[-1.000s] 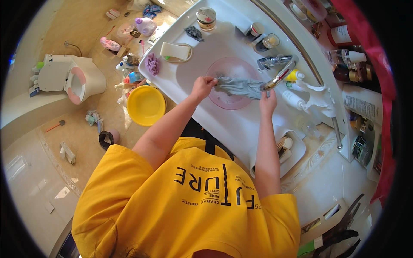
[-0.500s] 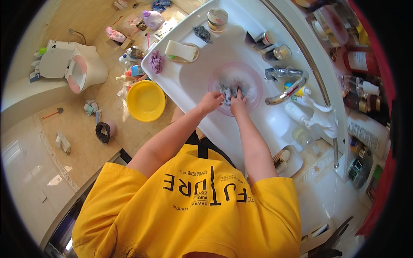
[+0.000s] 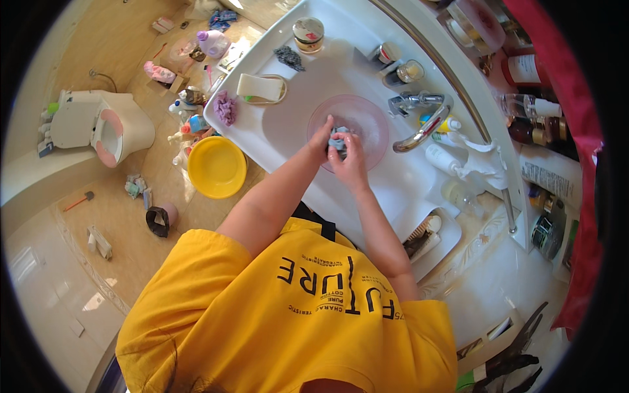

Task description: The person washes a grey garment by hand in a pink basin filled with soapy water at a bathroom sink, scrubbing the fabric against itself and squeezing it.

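Over a pink translucent basin (image 3: 379, 147) in the white sink, both my hands are closed around a small, bunched, wet grey-blue cloth (image 3: 339, 140). My left hand (image 3: 319, 140) grips its left side with the thumb pointing up. From the right, the fingers of my right hand (image 3: 352, 162) wrap over it. Cloudy, soapy water lies in the basin under the cloth. Most of the cloth is hidden by my fingers, so its exact kind cannot be made out.
A chrome faucet (image 3: 426, 124) reaches toward the basin from the right. Along the sink's left rim are a soap dish (image 3: 262, 88), a purple scrunched cloth (image 3: 225, 108) and a dark mesh scrubber (image 3: 289, 58). A yellow basin (image 3: 217, 168) stands left of the sink, near several bottles.
My hands have come up from the soapy water and together, with the cloth now bunched between them. The whole view has shifted slightly.
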{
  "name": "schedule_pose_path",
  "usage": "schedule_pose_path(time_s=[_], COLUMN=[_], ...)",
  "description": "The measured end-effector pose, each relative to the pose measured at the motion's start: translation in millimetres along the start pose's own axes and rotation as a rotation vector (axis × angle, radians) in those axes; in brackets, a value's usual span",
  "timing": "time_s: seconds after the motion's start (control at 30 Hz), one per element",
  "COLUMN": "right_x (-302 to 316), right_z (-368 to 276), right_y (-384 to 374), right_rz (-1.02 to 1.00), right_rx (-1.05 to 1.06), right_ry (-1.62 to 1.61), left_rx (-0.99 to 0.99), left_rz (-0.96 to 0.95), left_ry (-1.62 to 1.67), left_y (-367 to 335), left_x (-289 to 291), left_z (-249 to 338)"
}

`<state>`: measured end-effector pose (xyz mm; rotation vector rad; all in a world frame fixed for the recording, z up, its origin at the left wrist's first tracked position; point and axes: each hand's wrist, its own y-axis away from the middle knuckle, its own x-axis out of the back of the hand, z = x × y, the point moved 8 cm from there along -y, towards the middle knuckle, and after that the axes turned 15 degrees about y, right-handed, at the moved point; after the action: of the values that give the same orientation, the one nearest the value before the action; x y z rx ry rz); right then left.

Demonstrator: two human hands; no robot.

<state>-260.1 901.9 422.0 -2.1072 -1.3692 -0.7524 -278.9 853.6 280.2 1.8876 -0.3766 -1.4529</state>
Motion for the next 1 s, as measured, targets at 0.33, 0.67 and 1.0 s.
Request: schedule_pose_path(time_s=[0.33, 0.67, 1.0], right_x=[0, -32, -81], right_z=[-20, 91, 131], right_y=[-3, -11, 31], right_rz=[0.031, -0.198, -0.456], right_rx=[-0.071, -0.323, -0.048], right_ry=[0.245, 0.404, 0.724], left_rx=[-0.129, -0.242, -0.072], left_rz=[-0.173, 0.383, 0.303], left_ry=[-0.337, -0.370, -0.370], left_y=[-9, 18, 47], left_x=[-8, 15, 33], left_z=[-2, 3, -1])
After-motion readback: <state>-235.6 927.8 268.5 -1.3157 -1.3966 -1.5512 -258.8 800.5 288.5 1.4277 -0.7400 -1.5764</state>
